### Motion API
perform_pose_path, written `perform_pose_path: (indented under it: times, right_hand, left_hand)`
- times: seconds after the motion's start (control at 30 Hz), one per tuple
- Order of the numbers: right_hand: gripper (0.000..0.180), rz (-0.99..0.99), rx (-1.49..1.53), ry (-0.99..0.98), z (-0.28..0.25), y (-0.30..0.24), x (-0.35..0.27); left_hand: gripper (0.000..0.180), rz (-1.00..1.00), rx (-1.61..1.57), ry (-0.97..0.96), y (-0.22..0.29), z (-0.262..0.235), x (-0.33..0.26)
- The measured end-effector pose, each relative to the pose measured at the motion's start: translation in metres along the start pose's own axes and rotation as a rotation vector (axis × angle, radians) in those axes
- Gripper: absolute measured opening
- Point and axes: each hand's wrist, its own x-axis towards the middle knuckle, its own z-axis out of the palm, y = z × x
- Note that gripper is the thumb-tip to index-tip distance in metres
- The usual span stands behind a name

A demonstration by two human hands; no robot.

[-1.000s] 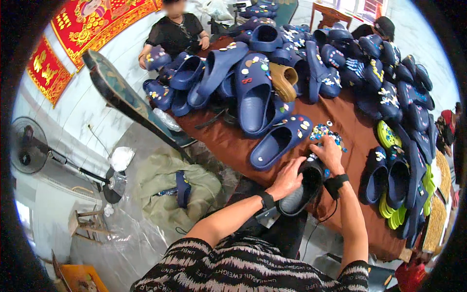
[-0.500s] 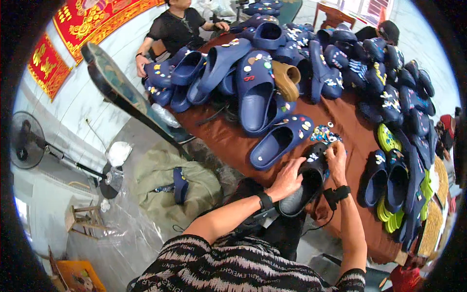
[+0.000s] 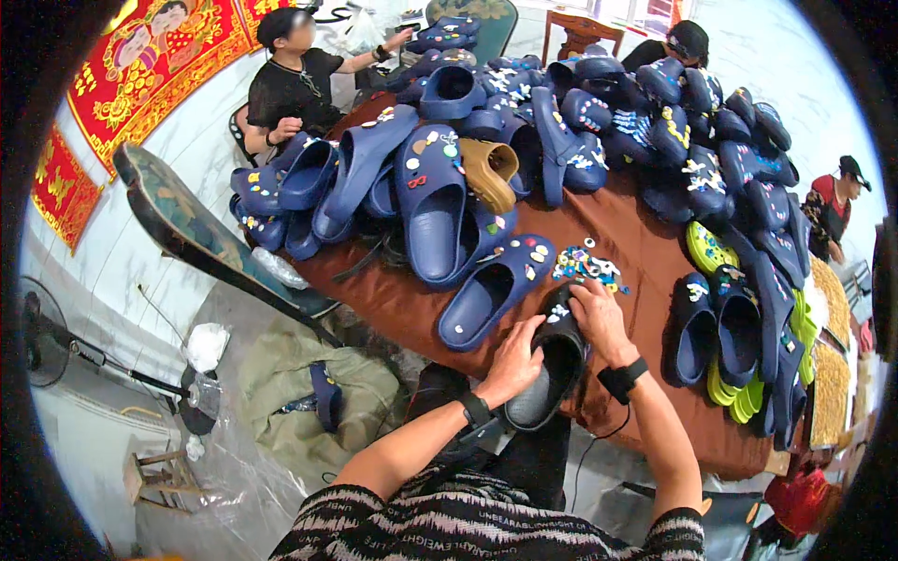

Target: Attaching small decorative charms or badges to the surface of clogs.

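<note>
A black clog [image 3: 564, 361] is held at the near edge of the table, its heel towards me and its toe pointing away. White charms show on its upper. My left hand [image 3: 514, 360] grips its left side, thumb and fingers closed on the rim. Curled over the right of the toe, my right hand [image 3: 601, 323] presses its fingers against the upper; any small charm beneath them is hidden. Just beyond the toe lies a heap of small colourful charms [image 3: 594, 268]. A navy clog [image 3: 491, 294] with charms rests to the left of the black one.
Piled navy clogs [image 3: 435, 215] and a tan clog [image 3: 489, 173] cover the far side of the brown-covered table [image 3: 636, 252]. Lime-green clogs [image 3: 709, 249] stand at the right. A padded chair [image 3: 201, 229] is at the left. Co-workers sit beyond the table.
My view has swung, so the scene sits lower and further left. My right hand has shifted left over the clog's toe; my left hand keeps its hold. A co-worker's arms have moved.
</note>
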Motion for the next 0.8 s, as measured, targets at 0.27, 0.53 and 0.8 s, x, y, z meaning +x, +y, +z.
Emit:
perform_pose_path:
  times: [0.27, 0.53, 0.8]
  right_hand:
    - [0.014, -0.008, -0.028, 0.01, -0.008, 0.0, -0.006]
    - [0.021, 0.158, 0.022, 0.037, -0.002, 0.013, -0.002]
    - [0.01, 0.093, -0.328, -0.037, 0.015, 0.023, 0.006]
  left_hand:
    - [0.054, 0.001, 0.014, 0.007, 0.004, 0.004, 0.0]
    - [0.054, 0.026, 0.046, 0.023, 0.0, 0.005, 0.0]
    - [0.054, -0.013, 0.053, -0.004, 0.001, 0.006, 0.002]
